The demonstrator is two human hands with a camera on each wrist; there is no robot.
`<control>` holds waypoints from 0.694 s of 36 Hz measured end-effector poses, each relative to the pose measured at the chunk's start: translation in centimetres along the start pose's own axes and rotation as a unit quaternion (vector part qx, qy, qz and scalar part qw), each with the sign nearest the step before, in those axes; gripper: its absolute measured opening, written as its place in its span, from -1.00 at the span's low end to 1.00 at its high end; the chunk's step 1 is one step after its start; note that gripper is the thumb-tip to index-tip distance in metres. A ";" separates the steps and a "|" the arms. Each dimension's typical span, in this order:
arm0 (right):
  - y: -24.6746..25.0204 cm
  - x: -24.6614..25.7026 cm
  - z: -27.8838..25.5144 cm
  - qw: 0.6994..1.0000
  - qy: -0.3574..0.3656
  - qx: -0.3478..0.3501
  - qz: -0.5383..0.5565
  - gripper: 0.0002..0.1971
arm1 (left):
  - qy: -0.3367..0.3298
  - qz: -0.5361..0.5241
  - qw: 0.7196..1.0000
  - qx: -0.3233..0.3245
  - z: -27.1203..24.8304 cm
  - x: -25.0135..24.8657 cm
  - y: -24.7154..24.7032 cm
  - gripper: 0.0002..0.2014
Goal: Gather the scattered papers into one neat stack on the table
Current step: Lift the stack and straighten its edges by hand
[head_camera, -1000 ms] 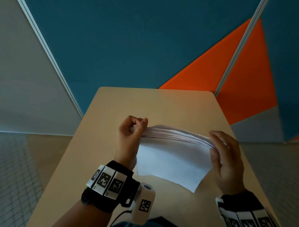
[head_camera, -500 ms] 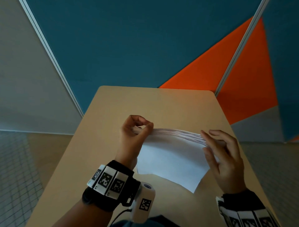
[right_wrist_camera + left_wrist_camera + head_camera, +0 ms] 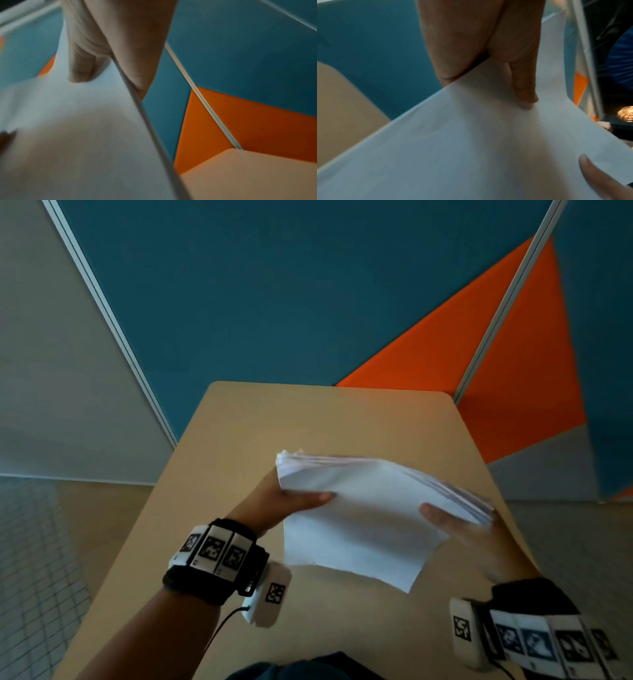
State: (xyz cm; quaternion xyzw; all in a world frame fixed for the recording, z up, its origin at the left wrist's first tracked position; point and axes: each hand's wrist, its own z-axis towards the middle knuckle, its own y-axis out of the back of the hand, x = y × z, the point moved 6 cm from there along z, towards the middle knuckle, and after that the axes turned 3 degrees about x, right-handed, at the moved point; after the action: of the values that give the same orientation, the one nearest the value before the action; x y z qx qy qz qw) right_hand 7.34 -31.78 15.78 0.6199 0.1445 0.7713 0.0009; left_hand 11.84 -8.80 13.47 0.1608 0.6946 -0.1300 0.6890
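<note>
Tan table [image 3: 308,422] with rounded far corners stood against teal wall panels [image 3: 274,285] with orange sections [image 3: 513,371] and pale metal dividers. Tiled floor [image 3: 30,559] lay to the left. No containers in view. One stack of white papers [image 3: 359,508] was held tilted above the table's middle, sheet edges fanned along the right side; sheet count could not be told. Two hands held it: left hand [image 3: 274,505] pinched the left edge, thumb on top, fingers beneath; right hand [image 3: 455,529] pinched the right edge the same way. Each wrist wore a black band with printed markers.
</note>
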 end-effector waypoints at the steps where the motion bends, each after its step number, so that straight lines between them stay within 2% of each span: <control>1: 0.3 1.3 0.1 1.000 0.024 -0.018 0.007 -0.59 | -0.015 0.000 1.000 -0.003 0.1 -0.8 0.2 -0.59; 3: 0.6 2.5 0.3 0.998 0.056 -0.016 -0.016 -0.51 | -0.043 -0.015 0.999 0.012 0.2 -1.9 0.4 -0.57; 5: 0.7 0.1 0.4 0.998 0.038 -0.043 -0.026 -0.60 | -0.042 -0.019 0.999 0.028 0.2 -2.4 0.4 -0.58; 6: 2.3 -1.8 -0.7 0.993 -0.037 -0.079 -0.075 -0.61 | -0.035 -0.006 0.999 0.034 0.2 -2.4 0.3 -0.59; 7: 3.3 -3.7 -1.2 0.982 -0.115 -0.123 -0.090 -0.53 | -0.027 0.010 0.999 0.034 0.2 -1.9 0.2 -0.58; 8: 3.2 -3.7 -1.9 0.984 -0.091 -0.152 -0.013 -0.48 | -0.015 0.021 0.999 0.030 0.1 -1.3 0.1 -0.56; 9: 1.4 -3.4 -1.6 0.999 -0.030 -0.035 -0.008 -0.52 | 0.002 0.021 0.999 0.023 0.0 -0.6 0.0 -0.53; 10: 0.3 -2.7 -0.6 0.998 -0.042 0.017 -0.042 -0.56 | 0.020 0.016 0.999 0.021 -0.1 0.1 -0.2 -0.51; 11: 0.3 -2.6 -0.3 0.994 -0.043 -0.005 -0.096 -0.60 | 0.030 0.014 0.999 0.022 -0.2 0.6 -0.5 -0.49; 12: 0.7 -2.8 -1.0 0.996 -0.058 0.011 -0.063 -0.65 | 0.034 0.013 0.999 0.023 -0.2 0.8 -0.8 -0.48; 13: 0.7 -2.5 -0.7 0.998 -0.063 -0.019 -0.016 -0.68 | 0.031 0.009 0.999 0.014 -0.2 0.8 -0.8 -0.48; 14: 1.1 -2.7 -0.4 0.998 -0.031 -0.052 -0.001 -0.68 | 0.024 0.002 1.000 -0.001 -0.1 0.5 -0.6 -0.48; 16: 1.4 -1.9 0.1 0.996 -0.021 -0.088 0.007 -0.65 | -0.001 -0.008 1.000 -0.028 0.1 -0.7 -0.2 -0.50; 18: 2.1 -1.3 0.3 0.993 0.000 -0.116 0.013 -0.60 | -0.021 -0.020 0.999 -0.045 0.4 -1.7 0.3 -0.62; 19: 2.5 -1.0 0.2 0.992 0.009 -0.121 0.020 -0.60 | -0.027 -0.025 0.998 -0.048 0.5 -1.9 0.6 -0.67; 21: 2.4 -0.8 0.4 0.994 0.015 -0.107 0.011 -0.64 | -0.028 -0.023 0.999 -0.038 0.5 -1.8 0.8 -0.65; 23: 1.7 -2.3 0.2 0.997 -0.017 -0.066 0.028 -0.66 | -0.005 0.002 1.000 -0.029 0.3 -0.6 0.5 -0.57; 25: 0.9 -4.0 -0.2 0.996 -0.064 -0.054 0.024 -0.62 | 0.023 0.002 0.999 -0.032 0.1 1.0 0.2 -0.52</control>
State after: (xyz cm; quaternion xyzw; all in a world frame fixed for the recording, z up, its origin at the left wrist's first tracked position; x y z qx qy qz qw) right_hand 8.25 -33.41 12.18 0.6701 0.0874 0.7366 0.0251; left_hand 11.96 -8.60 12.53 0.1427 0.7138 -0.1024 0.6780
